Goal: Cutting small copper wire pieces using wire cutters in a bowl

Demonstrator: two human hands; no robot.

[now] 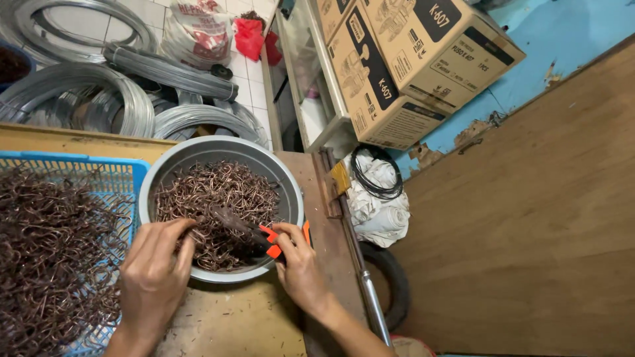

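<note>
A round grey basin [291, 188] sits on the wooden bench and holds a heap of brown bent wire hooks [221, 192]. My right hand [299, 264] grips pliers [248, 230] by their orange handles, with the dark jaws pointing into the heap. Over the basin's near left edge, my left hand [153, 268] has its fingers curled down into the hooks; what it pinches is hidden. A blue plastic basket [126, 173] at the left is full of the same tangled brown wire hooks [46, 258].
Coils of grey steel wire [86, 99] lie on the tiled floor behind the bench. Stacked cardboard boxes [403, 59] lean at the upper right. White rags with a black cable loop [377, 192] and a dark tyre [397, 281] lie beside the bench, next to a brown wooden panel [529, 231].
</note>
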